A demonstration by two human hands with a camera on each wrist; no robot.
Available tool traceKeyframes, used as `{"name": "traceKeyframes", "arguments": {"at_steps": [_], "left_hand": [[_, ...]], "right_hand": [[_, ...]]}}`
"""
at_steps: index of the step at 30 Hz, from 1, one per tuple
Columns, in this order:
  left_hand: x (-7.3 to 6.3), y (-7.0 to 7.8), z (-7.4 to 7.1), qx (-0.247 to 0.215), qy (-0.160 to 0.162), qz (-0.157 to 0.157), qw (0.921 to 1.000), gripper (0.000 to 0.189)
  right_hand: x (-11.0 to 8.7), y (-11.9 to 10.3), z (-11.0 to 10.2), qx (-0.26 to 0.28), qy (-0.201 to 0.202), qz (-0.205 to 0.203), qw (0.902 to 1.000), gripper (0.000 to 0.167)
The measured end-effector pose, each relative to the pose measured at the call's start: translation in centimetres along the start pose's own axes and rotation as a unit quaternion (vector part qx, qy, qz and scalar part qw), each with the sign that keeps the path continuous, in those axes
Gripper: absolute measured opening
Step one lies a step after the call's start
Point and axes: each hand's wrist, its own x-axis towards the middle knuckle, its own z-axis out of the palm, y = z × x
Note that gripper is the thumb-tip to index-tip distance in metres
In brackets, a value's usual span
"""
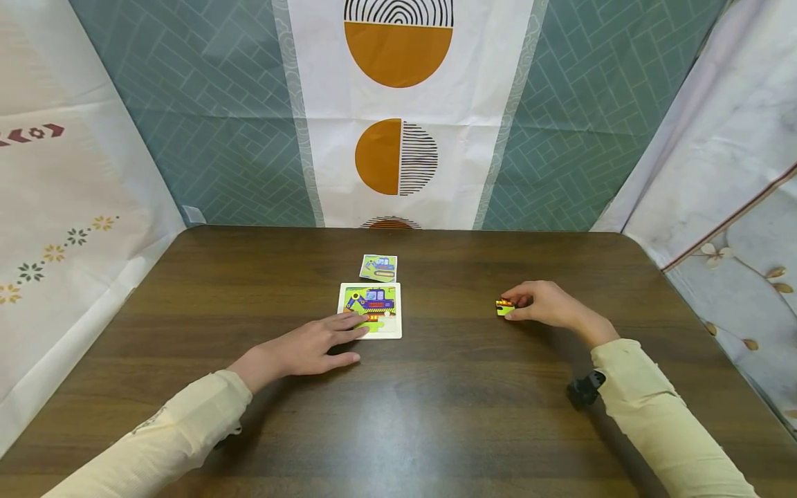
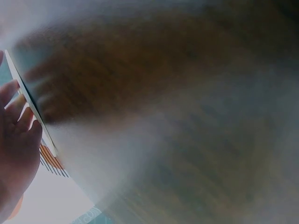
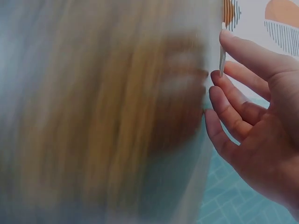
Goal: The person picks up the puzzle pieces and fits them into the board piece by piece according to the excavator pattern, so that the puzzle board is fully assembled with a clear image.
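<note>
A jigsaw puzzle in a white frame (image 1: 397,332) lies on the table, its picture a purple digger on green. The lower right corner of the picture shows bare white. My left hand (image 1: 317,344) rests on the frame's left side with fingers straight, its fingertips over the lower left pieces. Off to the right, my right hand (image 1: 544,304) pinches a puzzle piece (image 1: 505,309), green with a red and yellow strip, between thumb and fingers. In the right wrist view the piece (image 3: 222,58) appears edge-on, close over the table.
A small picture card (image 1: 378,268) of a digger lies just behind the puzzle frame. The brown wooden table (image 1: 436,415) ends at a hanging cloth (image 1: 236,138) at the back. A black wrist device (image 1: 585,389) sits at the right sleeve.
</note>
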Motion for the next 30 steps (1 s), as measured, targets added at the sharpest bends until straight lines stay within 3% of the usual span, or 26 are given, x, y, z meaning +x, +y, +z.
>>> {"name": "traceKeyframes", "arguments": {"at_steps": [11,24,30], "left_hand": [[0.0,0.1,0.0,-0.002,-0.002,-0.001,1.0,0.058],[0.0,0.1,-0.1,0.005,-0.008,-0.009,0.9999,0.058],[0.1,0.0,0.0,0.0,0.007,0.005,1.0,0.056]], "right_hand": [[2.0,-2.6,0.5,0.005,0.012,-0.009,0.9999,0.04],[4.8,-7.3,2.4,0.027,0.002,-0.037,0.999,0.042],[5.9,-9.1,3.3,0.028,-0.005,-0.046,0.9985,0.041]]}}
